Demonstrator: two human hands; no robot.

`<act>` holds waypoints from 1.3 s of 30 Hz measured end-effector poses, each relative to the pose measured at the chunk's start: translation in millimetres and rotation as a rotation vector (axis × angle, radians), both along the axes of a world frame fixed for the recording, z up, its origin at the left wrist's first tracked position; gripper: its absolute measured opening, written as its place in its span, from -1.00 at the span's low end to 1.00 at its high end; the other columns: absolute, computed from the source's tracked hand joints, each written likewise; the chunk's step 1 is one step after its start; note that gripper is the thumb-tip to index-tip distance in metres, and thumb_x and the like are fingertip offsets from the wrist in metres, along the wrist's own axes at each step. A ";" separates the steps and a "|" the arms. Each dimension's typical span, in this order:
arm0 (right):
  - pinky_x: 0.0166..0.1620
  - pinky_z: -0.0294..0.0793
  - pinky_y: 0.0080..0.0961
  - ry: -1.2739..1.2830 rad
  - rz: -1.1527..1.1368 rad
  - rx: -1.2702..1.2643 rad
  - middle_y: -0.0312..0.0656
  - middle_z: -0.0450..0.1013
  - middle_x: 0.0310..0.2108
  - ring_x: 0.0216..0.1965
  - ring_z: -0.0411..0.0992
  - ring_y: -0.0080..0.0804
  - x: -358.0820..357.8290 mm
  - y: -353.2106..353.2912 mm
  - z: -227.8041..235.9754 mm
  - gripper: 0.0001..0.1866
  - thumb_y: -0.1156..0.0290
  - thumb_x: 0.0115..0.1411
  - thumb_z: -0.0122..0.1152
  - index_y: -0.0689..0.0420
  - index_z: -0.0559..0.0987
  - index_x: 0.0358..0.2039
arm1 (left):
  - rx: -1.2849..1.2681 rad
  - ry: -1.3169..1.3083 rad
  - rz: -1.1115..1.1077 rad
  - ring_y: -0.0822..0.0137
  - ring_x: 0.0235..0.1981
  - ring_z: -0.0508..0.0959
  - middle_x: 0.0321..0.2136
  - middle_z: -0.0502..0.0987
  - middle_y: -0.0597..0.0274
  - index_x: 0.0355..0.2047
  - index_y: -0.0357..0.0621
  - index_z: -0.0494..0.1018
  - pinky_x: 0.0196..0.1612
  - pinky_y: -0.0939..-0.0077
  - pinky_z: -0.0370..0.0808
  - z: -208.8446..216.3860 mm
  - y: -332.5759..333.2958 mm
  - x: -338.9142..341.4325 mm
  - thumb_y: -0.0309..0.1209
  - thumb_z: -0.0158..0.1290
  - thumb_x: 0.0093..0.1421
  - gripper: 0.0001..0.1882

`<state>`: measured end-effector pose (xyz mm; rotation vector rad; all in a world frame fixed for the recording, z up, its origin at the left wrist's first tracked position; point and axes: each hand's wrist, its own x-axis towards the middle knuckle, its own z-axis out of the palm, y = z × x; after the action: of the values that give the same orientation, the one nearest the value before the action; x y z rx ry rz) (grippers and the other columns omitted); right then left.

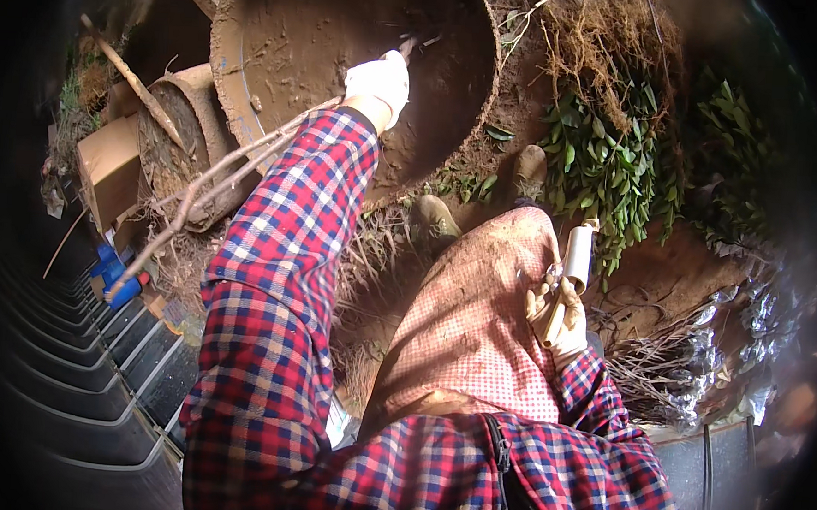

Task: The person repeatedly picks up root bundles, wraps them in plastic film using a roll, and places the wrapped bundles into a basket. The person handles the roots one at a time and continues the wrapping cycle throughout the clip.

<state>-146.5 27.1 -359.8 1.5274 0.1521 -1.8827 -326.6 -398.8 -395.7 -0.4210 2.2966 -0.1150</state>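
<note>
My left hand [379,80], in a white glove, reaches over a wide round tub [495,56] coated with wet brown mud [295,41]. Its fingers are closed round a thin, forked bare branch [185,204], which slants down to the left beside my sleeve. A dark end of it pokes out past the fingertips over the mud; whether it touches the mud I cannot tell. By my right thigh, my gloved right hand [560,326] grips a white cylinder-shaped tool with a handle [578,255]; its exact kind is unclear.
Leafy plants with bare roots [607,164] lie right of the tub. Bundled thin twigs [657,365] and silvery plastic [757,310] are farther right. Left are a cardboard box [108,161], a stick [133,79], a blue object [114,275] and black ribbed trays [79,376].
</note>
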 end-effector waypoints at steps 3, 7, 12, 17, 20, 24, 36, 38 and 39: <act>-0.04 0.52 -0.15 0.053 -0.011 0.019 -0.23 0.57 -0.30 -0.26 0.54 -0.34 9.5 -4.2 -0.4 -0.92 0.34 0.25 0.14 0.03 0.55 -0.32 | -0.115 -0.056 -0.198 0.10 -0.23 0.65 -0.23 0.62 0.02 -0.06 -0.26 0.36 -0.19 0.22 0.56 4.0 16.1 -8.9 -0.44 0.12 0.12 -0.62; -0.02 0.52 -0.16 0.001 -0.062 0.029 -0.26 0.57 -0.30 -0.26 0.53 -0.36 16.7 -6.2 -0.6 -0.92 0.34 0.26 0.14 0.03 0.55 -0.33 | -0.082 -0.209 -0.360 0.20 -0.18 0.63 -0.23 0.62 0.25 -0.10 -0.15 0.52 -0.22 0.14 0.54 9.3 31.0 -23.5 -0.36 0.21 0.04 -0.62; 0.01 0.48 -0.19 -0.075 -0.154 0.024 -0.28 0.54 -0.29 -0.22 0.49 -0.38 20.0 -7.6 2.0 -0.93 0.36 0.24 0.16 0.04 0.55 -0.33 | -0.009 -0.333 -0.423 0.25 -0.17 0.63 -0.22 0.63 0.27 -0.11 -0.10 0.56 -0.19 0.18 0.53 19.7 46.9 -26.6 -0.39 0.21 0.02 -0.64; 0.02 0.48 -0.19 -0.055 -0.199 0.056 -0.27 0.54 -0.31 -0.22 0.48 -0.37 20.6 -12.1 6.7 -0.94 0.37 0.24 0.16 0.05 0.54 -0.34 | 0.083 -0.452 -0.406 0.17 -0.13 0.62 -0.17 0.62 0.18 -0.12 -0.12 0.57 -0.16 0.22 0.54 29.0 62.0 -17.2 -0.41 0.15 0.06 -0.67; -0.02 0.51 -0.16 -0.073 -0.248 0.029 -0.25 0.54 -0.32 -0.24 0.49 -0.36 20.8 -15.0 7.9 -0.94 0.38 0.25 0.15 0.05 0.54 -0.33 | 0.122 -0.503 -0.372 0.17 -0.13 0.62 -0.16 0.62 0.17 -0.11 -0.11 0.57 -0.13 0.30 0.54 26.9 61.8 -15.0 -0.39 0.10 0.11 -0.69; -0.05 0.53 -0.14 -0.078 -0.222 0.062 -0.24 0.54 -0.32 -0.26 0.50 -0.36 21.0 -17.2 6.1 -0.96 0.39 0.25 0.16 0.04 0.53 -0.33 | 0.130 -0.547 -0.383 0.04 -0.20 0.62 -0.23 0.62 0.04 -0.21 -0.16 0.58 -0.15 0.26 0.53 12.5 58.2 -24.3 -0.35 0.01 0.17 -0.75; -0.13 0.56 -0.18 -0.025 -0.147 0.139 -0.26 0.48 -0.32 -0.29 0.48 -0.40 4.6 -21.5 1.1 -0.88 0.45 0.19 0.21 -0.02 0.47 -0.29 | 0.139 -0.359 -0.276 0.14 -0.17 0.63 -0.21 0.62 0.06 -0.14 -0.18 0.52 -0.18 0.29 0.55 47.9 54.9 29.0 -0.36 0.04 0.16 -0.72; -0.13 0.56 -0.19 -0.038 -0.148 0.113 -0.26 0.48 -0.32 -0.30 0.48 -0.39 3.6 -20.8 0.6 -0.82 0.46 0.17 0.24 -0.01 0.45 -0.24 | 0.180 -0.329 -0.202 0.11 -0.21 0.64 -0.24 0.61 -0.01 -0.15 -0.20 0.50 -0.20 0.27 0.55 56.1 47.1 37.8 -0.33 -0.02 0.21 -0.73; -0.12 0.55 -0.19 -0.012 -0.131 0.103 -0.27 0.48 -0.33 -0.30 0.48 -0.37 3.8 -20.0 0.0 -0.79 0.46 0.16 0.25 0.00 0.44 -0.21 | 0.198 -0.341 -0.241 0.07 -0.26 0.64 -0.29 0.61 -0.03 -0.16 -0.21 0.48 -0.21 0.25 0.54 60.0 40.1 41.2 -0.28 -0.10 0.26 -0.70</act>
<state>-142.7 7.1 -359.8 1.6525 0.1485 -1.9944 -285.4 -358.6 -335.7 -0.0170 1.9885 -0.0713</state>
